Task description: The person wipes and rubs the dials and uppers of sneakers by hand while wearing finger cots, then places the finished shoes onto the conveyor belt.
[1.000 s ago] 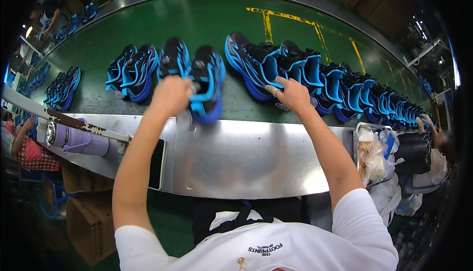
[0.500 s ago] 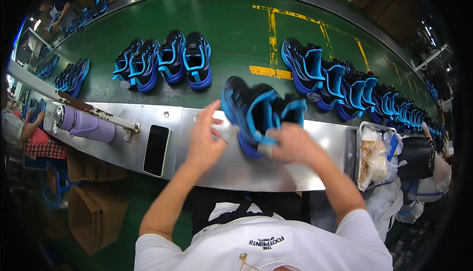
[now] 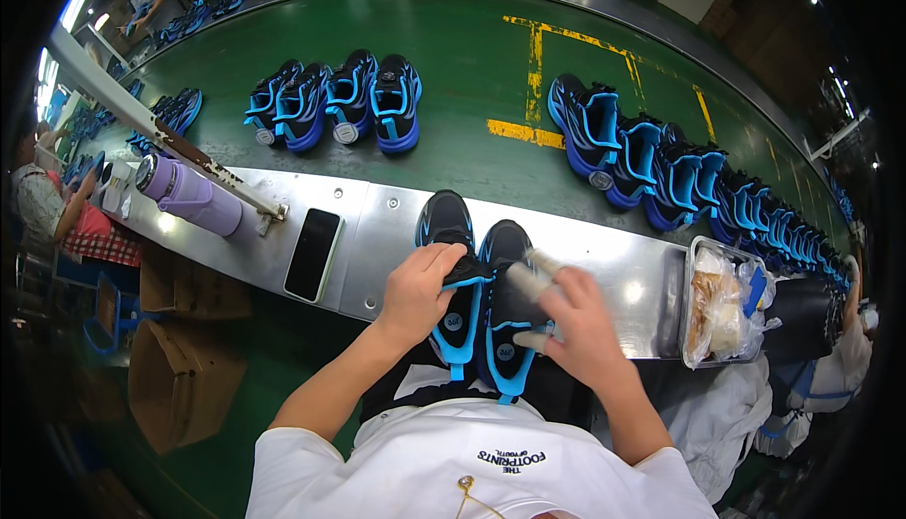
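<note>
A pair of black and blue sneakers lies side by side at the near edge of the metal ledge, toes pointing away and heels over my lap. My left hand (image 3: 416,294) grips the left sneaker (image 3: 444,217) at its tongue and collar, fingers closed. Above the right sneaker (image 3: 507,240) is my right hand (image 3: 576,316), partly blurred, its thumb and fingers apart. Pale covers wrap some of its fingertips. Whether it touches the shoe I cannot tell. Round labels show on both insoles.
Several matching sneakers (image 3: 396,108) stand on the green belt (image 3: 462,66), with a long row (image 3: 679,175) at right. On the metal ledge (image 3: 604,274) are a purple bottle (image 3: 201,200), a phone (image 3: 313,255) and a tray of bagged items (image 3: 692,330). Other people work at left.
The sneakers have come down from above the ledge and turned, toes now away from me. My left hand has moved from empty onto the left sneaker; my right hand has let go.
</note>
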The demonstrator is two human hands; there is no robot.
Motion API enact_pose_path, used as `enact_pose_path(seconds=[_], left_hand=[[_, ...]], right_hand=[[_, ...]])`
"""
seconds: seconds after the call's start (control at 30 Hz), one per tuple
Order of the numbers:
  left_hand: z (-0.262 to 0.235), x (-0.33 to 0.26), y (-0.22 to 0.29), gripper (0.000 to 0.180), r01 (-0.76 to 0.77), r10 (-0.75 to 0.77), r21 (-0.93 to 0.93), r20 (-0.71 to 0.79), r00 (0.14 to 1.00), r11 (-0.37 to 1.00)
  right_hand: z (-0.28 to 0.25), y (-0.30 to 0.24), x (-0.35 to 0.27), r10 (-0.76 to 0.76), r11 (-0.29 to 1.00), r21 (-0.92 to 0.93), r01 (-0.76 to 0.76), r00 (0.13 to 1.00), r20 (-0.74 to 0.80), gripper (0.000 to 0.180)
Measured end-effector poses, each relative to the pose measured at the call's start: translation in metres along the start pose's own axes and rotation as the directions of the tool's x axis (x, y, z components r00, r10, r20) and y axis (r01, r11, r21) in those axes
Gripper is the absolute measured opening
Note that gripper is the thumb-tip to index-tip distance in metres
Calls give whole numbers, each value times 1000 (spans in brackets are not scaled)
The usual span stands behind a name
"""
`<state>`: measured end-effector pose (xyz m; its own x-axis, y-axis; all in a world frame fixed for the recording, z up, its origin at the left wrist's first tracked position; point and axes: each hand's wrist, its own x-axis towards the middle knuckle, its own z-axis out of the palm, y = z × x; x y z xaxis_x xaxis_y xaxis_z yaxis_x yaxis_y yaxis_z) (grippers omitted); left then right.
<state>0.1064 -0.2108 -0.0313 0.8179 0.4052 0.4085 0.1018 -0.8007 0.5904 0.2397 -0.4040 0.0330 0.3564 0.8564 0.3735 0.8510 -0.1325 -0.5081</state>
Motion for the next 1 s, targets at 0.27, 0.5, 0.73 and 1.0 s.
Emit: enact_pose_path(seconds=[0.27, 0.5, 0.73, 1.0], left_hand=[[0, -1, 20, 48, 134, -133, -31, 40, 990, 990], [12, -17, 19, 24, -142, 121, 168, 128, 984, 976], [35, -18, 38, 37, 112, -117, 89, 55, 992, 990], [24, -34, 30, 60, -73, 45, 121, 216, 975, 990]], right_hand=[[43, 30, -14, 196, 917, 349, -192, 980, 24, 51], [25, 0, -20, 206, 978, -45, -202, 971, 125, 58], [35, 2, -27, 246, 964, 96, -249, 969, 36, 52], [37, 11, -51, 116, 985, -147, -91, 979, 167, 62]])
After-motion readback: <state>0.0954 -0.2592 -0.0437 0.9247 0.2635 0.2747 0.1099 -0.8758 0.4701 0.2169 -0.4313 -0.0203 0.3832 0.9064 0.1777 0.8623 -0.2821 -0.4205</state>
